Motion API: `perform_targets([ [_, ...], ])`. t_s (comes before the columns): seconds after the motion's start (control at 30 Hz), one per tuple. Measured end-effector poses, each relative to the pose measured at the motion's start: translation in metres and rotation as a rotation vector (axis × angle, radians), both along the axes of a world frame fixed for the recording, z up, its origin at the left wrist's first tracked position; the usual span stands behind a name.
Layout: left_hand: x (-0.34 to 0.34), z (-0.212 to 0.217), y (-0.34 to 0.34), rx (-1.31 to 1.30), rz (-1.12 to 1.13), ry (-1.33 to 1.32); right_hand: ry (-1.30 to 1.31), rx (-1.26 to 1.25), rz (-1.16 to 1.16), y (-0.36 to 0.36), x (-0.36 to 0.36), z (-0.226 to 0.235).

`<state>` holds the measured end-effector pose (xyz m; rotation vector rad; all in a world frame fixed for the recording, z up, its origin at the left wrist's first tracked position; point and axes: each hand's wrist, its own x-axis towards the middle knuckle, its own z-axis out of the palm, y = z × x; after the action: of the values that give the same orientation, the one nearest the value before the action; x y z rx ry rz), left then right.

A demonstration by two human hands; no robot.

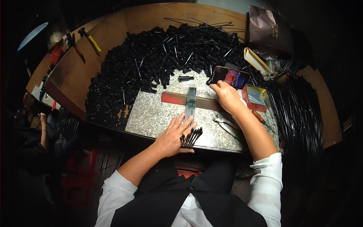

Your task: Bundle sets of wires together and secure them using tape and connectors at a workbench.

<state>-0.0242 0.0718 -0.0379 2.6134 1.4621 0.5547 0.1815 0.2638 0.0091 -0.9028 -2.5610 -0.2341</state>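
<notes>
Room: dark all round, with only the worktop lit; another person sat low at the left edge.
Table [113,34]: curved and wooden, its rim bent by the lens.
Slab [151,113]: a speckled grey stone sheet lay on the table in front of the person.
Heap [143,64]: small black parts were piled thickly behind and to the left of the slab.
Bar [176,98]: a reddish-brown strip lay across the slab.
Rods [190,109]: thin dark rods lay side by side in a tight row over the bar, their black-capped ends toward the person.
Left hand [174,137]: it lay flat with fingers spread, pressing on the rods' near ends and gripping nothing.
Right hand [227,96]: its fingers were loosely curled, the tips touching a phone [230,76]; no grasp showed.
Pliers [226,125]: they lay under the right wrist.
</notes>
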Motion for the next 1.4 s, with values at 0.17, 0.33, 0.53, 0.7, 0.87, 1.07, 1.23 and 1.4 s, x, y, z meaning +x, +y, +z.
perform_targets([
  [0.17,-0.002,-0.002,0.0,-0.001,0.017,-0.003,-0.062,0.02,0.032,0.003,-0.013,-0.011],
  [0.33,-0.001,0.001,0.0,0.002,0.02,-0.02,-0.08,0.036,-0.009,0.005,-0.019,-0.015],
  [0.53,-0.001,0.003,0.0,-0.005,-0.005,-0.034,-0.047,0.035,-0.003,0.005,-0.021,-0.016],
  [0.7,-0.001,0.003,0.0,-0.022,0.002,-0.018,-0.033,0.052,0.003,0.004,-0.024,-0.015],
  [0.87,0.0,0.004,0.0,-0.028,-0.001,-0.014,-0.018,0.077,0.01,0.006,-0.023,-0.017],
  [1.07,0.001,0.005,0.001,-0.029,0.002,-0.014,-0.001,0.075,0.014,0.007,-0.022,-0.016],
  [1.23,-0.001,0.006,-0.001,-0.027,0.009,-0.015,0.001,0.084,0.012,0.006,-0.025,-0.015],
  [1.4,0.001,0.007,0.001,-0.023,0.005,-0.006,0.003,0.075,0.009,0.008,-0.023,-0.017],
])
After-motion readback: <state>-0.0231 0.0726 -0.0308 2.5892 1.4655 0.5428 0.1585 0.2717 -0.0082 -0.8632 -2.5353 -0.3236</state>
